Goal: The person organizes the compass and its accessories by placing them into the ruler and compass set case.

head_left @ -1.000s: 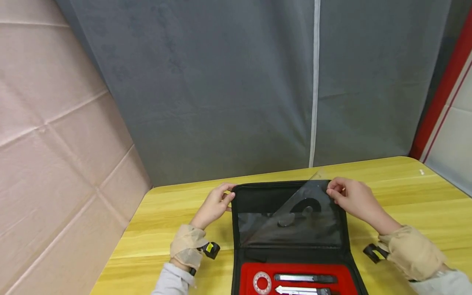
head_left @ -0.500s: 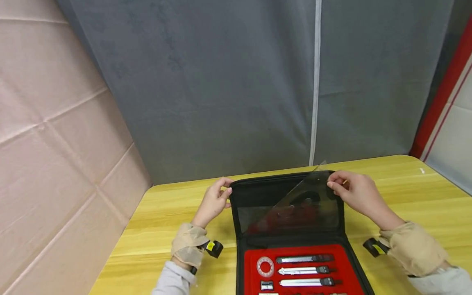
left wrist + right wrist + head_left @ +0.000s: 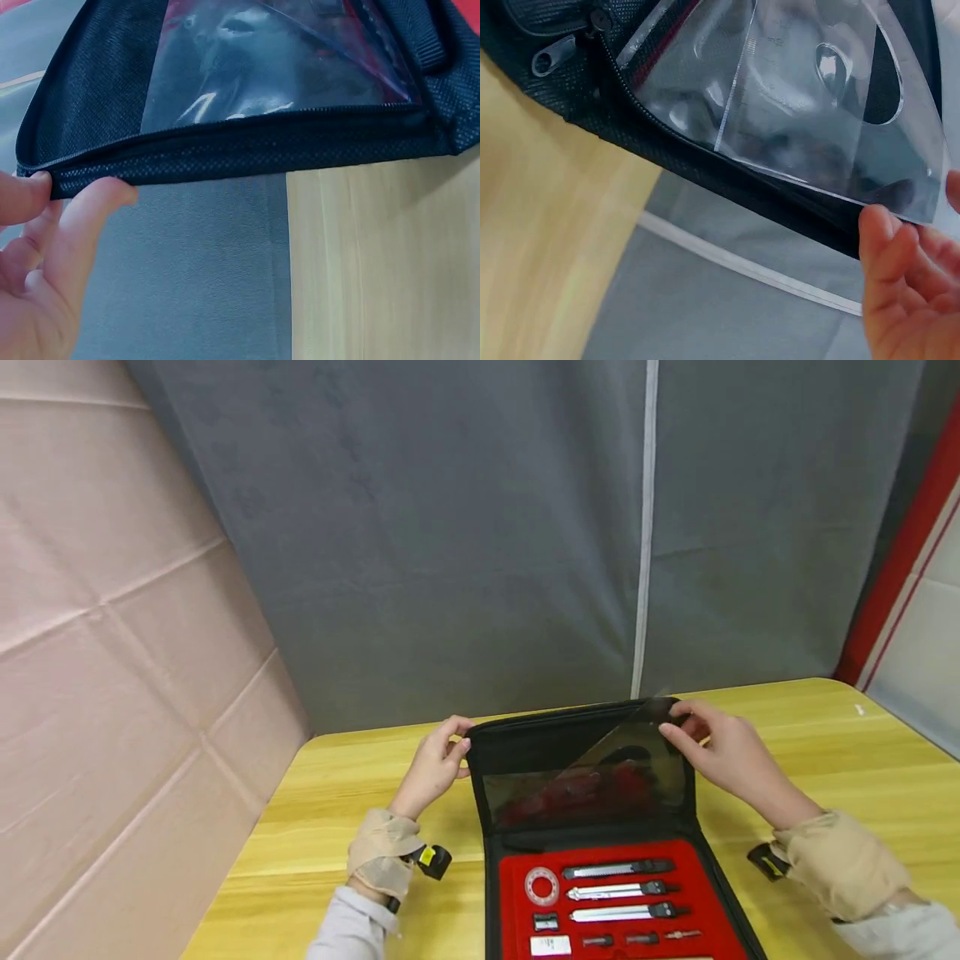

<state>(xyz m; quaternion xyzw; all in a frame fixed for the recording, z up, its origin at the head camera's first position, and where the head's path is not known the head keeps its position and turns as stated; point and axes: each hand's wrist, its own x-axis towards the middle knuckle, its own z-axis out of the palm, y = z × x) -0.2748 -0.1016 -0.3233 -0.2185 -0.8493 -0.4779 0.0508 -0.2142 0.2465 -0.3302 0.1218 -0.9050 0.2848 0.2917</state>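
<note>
A black zip case [image 3: 592, 839] lies unfolded on the table, its lid raised at the far side. My left hand [image 3: 437, 762] pinches the lid's upper left corner, thumb in front, as the left wrist view also shows. My right hand [image 3: 723, 752] is at the upper right corner, holding the edge of a clear set square [image 3: 795, 97] between thumb and fingers; whether it also grips the lid is unclear. The set square slants across the lid's clear pocket [image 3: 225, 67]. Below, the red tray [image 3: 513, 893] holds compasses [image 3: 611, 912], a clear ring [image 3: 542, 887], a pencil sharpener [image 3: 545, 922] and an eraser [image 3: 551, 945].
The yellow wood-grain table [image 3: 330, 810] extends on both sides of the case. A grey curtain [image 3: 450, 543] hangs behind its back edge. Pale padded wall [image 3: 135, 693] stands at the left. The case's near end runs out of the head view.
The case has shifted away from me and its lid stands more upright, so more of the red tray shows. Both hands moved with the lid corners. My right thumb has parted slightly from the index finger.
</note>
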